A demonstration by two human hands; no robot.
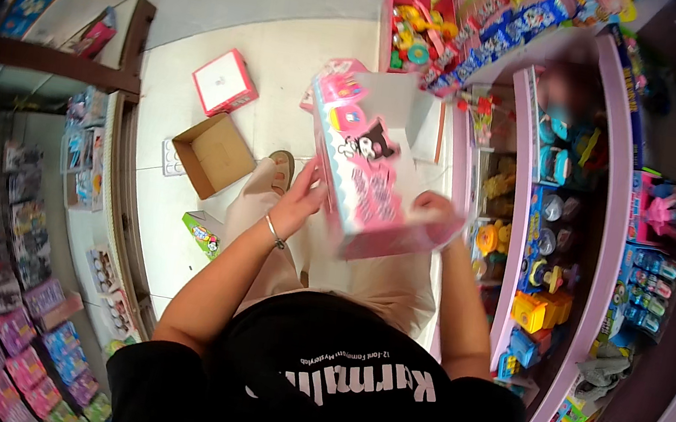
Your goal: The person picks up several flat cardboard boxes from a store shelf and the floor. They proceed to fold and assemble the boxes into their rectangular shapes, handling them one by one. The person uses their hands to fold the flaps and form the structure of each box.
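A pink and white cardboard display box (371, 190) with a black cartoon figure on its panel is held up in front of me, its top open. My left hand (306, 194) grips the box's left edge, a bracelet on the wrist. My right hand (433, 211) is closed at the right near corner, its fingers curled over the rim and slightly blurred. Behind the box's far end, a pale flap (410, 100) stands up. What lies deeper in the box is hidden by its panel.
On the floor left of me are an open brown carton (211, 159), a white box with red sides (224, 85) and a green packet (203, 233). A pink bin of toys (414, 36) stands ahead. Toy shelves (516, 236) line my right; a glass-fronted case (92, 176) runs along my left.
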